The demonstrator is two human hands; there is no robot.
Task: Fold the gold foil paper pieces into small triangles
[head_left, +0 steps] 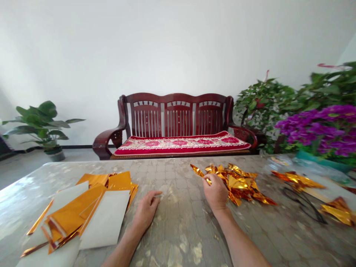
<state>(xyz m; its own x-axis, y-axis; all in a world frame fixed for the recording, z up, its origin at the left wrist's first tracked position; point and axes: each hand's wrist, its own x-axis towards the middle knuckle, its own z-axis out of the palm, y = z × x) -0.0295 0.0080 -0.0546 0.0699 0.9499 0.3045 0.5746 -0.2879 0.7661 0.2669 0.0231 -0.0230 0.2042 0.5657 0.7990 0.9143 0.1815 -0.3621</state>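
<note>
Well, gold sheets (91,202): loosely overlapping toward the left edge of the counter (178,230), some with pale backs showing.
White sheet (107,218): flat over the stack's right side, toward the near edge.
Left hand (147,209): resting on the counter just right of the sheets, fingers loosely bent, grip slack.
Settee (178,99): dark red wood, beyond the far edge.
Right hand (215,191): well apart from the left, fingers clamped on a folded gold piece (196,170), its point jutting leftward.
Foil pile (241,183): shiny folded pieces heaped just beside the right hand, toward the far edge.
Purple flowers (319,129): by the far right corner.
</note>
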